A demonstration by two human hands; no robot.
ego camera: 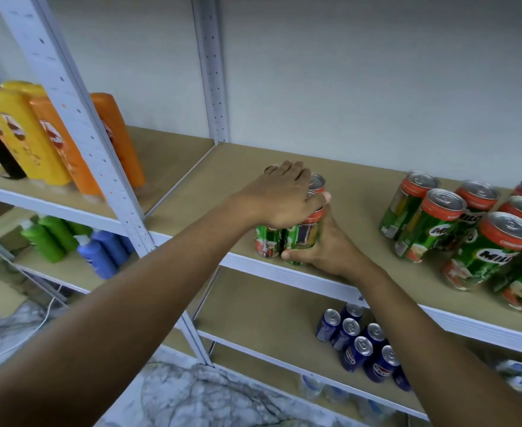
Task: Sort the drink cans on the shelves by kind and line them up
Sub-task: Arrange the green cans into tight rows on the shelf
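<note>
While both hands, left hand (279, 198) on top and right hand (318, 241) wrapped around, hold the green cans (287, 238), squaring them at the shelf (361, 195) edge seems next.

Milo cans (469, 229) on shelf (361, 192) R; bottles (38, 140) L.

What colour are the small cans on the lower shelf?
Dark blue cans with silver tops, in the head view.
</note>
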